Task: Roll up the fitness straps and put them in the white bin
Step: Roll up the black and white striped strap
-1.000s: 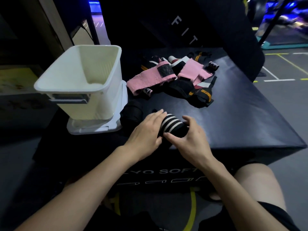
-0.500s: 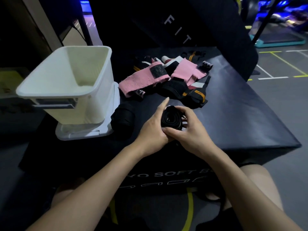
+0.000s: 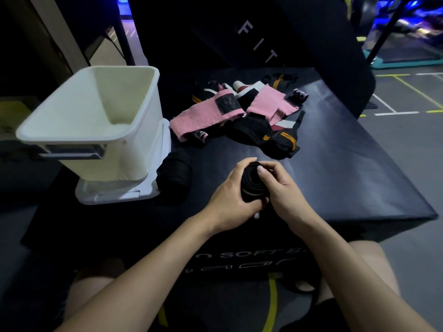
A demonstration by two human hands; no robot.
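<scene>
A rolled black strap point(image 3: 252, 185) stands on end between my hands, just above the near part of the black soft box point(image 3: 347, 178). My left hand point(image 3: 231, 200) wraps its fingers round the roll's left side. My right hand point(image 3: 284, 190) grips the right side, thumb pressed on the roll's top. The white bin point(image 3: 96, 121) stands at the left on its white lid point(image 3: 119, 195); its visible inside looks empty. A pile of loose straps point(image 3: 239, 116), pink and black with orange stripes, lies behind my hands.
A dark rolled bundle point(image 3: 173, 173) lies beside the bin's lid. A black padded block lettered FIT point(image 3: 275, 32) rises behind the pile. The box's right edge drops to grey gym floor with painted lines point(image 3: 407, 97). My knees show below the front edge.
The roll lay on its side showing white stripes; it was turned on end and lifted. My left fingers, straight before, now curl round it, and my right thumb has moved onto its top.
</scene>
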